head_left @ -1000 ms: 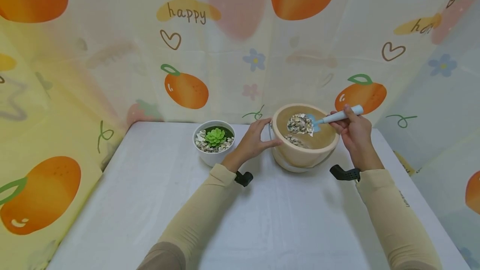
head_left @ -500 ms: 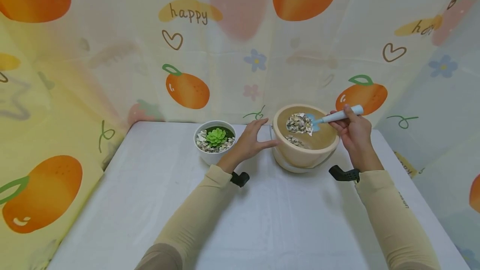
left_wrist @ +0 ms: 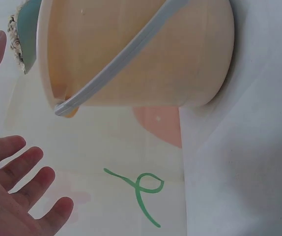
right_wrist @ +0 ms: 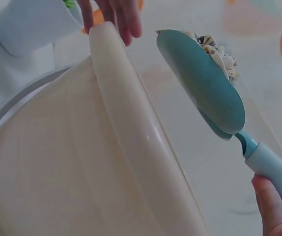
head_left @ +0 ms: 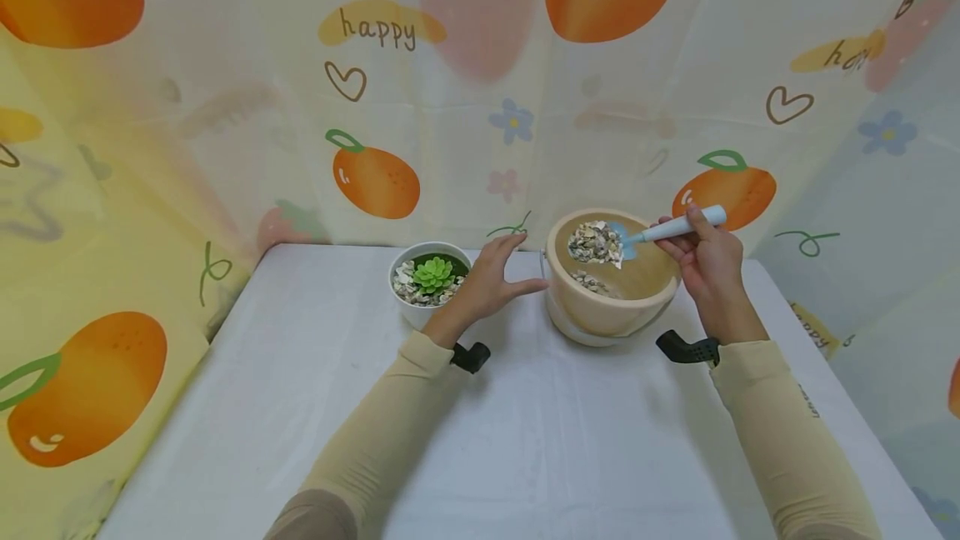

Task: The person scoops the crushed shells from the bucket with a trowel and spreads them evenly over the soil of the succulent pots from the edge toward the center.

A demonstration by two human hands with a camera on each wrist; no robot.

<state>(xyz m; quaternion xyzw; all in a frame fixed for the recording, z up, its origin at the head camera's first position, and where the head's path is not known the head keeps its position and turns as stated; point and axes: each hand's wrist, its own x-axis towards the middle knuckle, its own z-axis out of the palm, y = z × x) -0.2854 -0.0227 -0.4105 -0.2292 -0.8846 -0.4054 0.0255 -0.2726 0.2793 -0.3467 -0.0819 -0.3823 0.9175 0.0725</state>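
My right hand (head_left: 712, 261) grips the pale blue handle of a small garden trowel (right_wrist: 200, 81). Its blade, heaped with shell-like chips (head_left: 596, 242), is held above the rim of a peach-coloured bucket (head_left: 611, 317). More chips lie at the bottom inside the bucket. My left hand (head_left: 483, 282) is held with fingers spread between the bucket and a white pot (head_left: 417, 317), apart from the bucket's rim in the left wrist view. In that pot a green succulent (head_left: 432, 274) stands among similar chips; the hand overlaps the pot's right side in the head view.
A white cloth covers the table (head_left: 510, 440). Behind it hangs a fruit-patterned curtain (head_left: 465, 140), close to the pot and bucket. A grey bucket handle (left_wrist: 126, 54) hangs down against the bucket's side.
My left hand has let go of the bucket's rim and moved left toward the white pot. The loaded trowel has shifted slightly left and up over the bucket.
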